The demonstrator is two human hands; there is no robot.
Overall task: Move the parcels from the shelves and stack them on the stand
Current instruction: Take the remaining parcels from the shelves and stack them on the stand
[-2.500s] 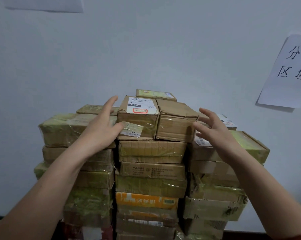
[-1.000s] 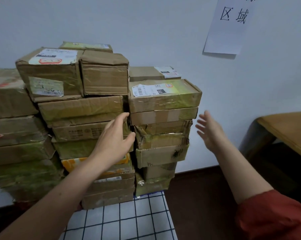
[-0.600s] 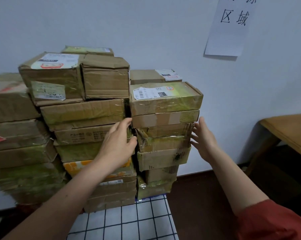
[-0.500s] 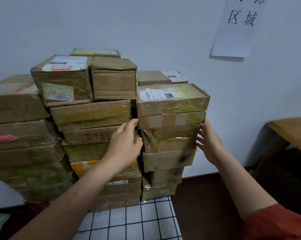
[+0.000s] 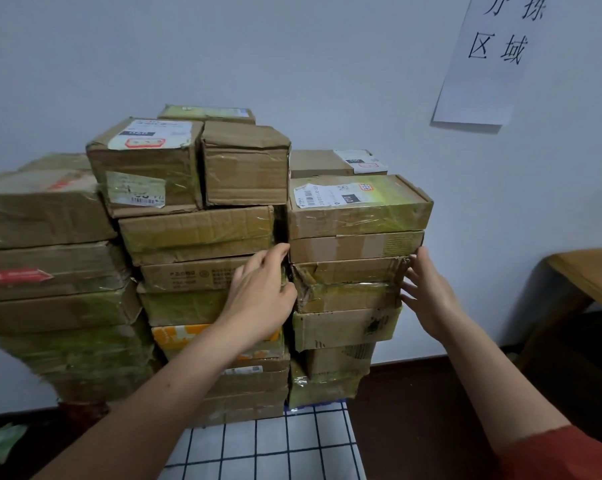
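1. Parcel (image 5: 348,282), torn, taped, third down in right-hand column (image 5: 344,330); two boxes (image 5: 358,216) on top.
2. Left hand (image 5: 258,292) and right hand (image 5: 427,292): fingers near straight, pressed to its ends, nothing clasped.
3. Probably light, crushable, tape slick; clamp ends firmly.

Your view is softly, evenly lit; tape on the parcels (image 5: 358,209) glints, the left edge smears, wide-angle bowing bends them.

~20 pkgs (image 5: 355,216), 2 grips (image 5: 258,299), 1 sign (image 5: 483,81), 1 tbl (image 5: 590,271)
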